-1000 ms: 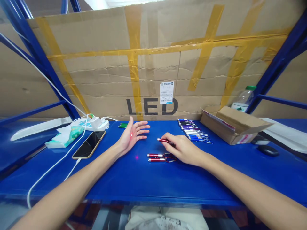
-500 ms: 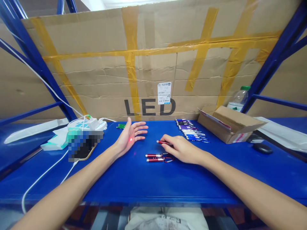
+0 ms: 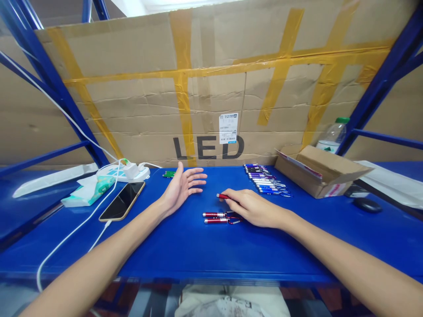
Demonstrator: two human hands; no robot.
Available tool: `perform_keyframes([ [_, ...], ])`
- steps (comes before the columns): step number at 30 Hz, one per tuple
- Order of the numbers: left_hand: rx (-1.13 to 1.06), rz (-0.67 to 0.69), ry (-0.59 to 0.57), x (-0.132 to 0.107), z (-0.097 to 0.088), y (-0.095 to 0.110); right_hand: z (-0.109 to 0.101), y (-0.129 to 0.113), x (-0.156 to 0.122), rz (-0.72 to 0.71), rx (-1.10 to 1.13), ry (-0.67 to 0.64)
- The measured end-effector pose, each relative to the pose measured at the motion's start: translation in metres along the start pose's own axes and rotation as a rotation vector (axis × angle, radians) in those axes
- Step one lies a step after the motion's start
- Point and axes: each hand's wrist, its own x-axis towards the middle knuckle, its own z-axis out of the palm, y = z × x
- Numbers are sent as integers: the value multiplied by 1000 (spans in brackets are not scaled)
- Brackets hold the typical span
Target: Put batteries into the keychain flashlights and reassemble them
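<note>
A white cable (image 3: 71, 231) crosses the blue table (image 3: 198, 251) to a phone (image 3: 123, 200) on the left. Two red penlights (image 3: 216, 217) lie side by side just beside the right hand (image 3: 254, 208). That hand rests on the table, its fingers closed on a third penlight (image 3: 223, 196), whose tip pokes out leftward. The left hand (image 3: 183, 185) lies near that tip, open, palm up. Farther back are tissues (image 3: 87, 190), a power strip (image 3: 128, 171), a row of pens (image 3: 266, 180), a box (image 3: 322, 171), a bottle (image 3: 332, 136) and a cardboard wall (image 3: 211, 88).
</note>
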Motion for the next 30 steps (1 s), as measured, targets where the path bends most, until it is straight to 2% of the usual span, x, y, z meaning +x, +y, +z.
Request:
perform_keyframes([
  [3,2,2,9,1,0,0,1,-1,0,3,14,-15],
  [9,0,-11,10,-2,3,2,1,2,0,58,-12,59],
  [14,8,-9,1,-1,4,1,-1,-2,0,5,13,-1],
  [21,6,-4,-12,-1,2,2,1,0,-1,34,-48,15],
  [30,-18,-19,-15,-2,5,1,3,-8,1,10,40,-16],
])
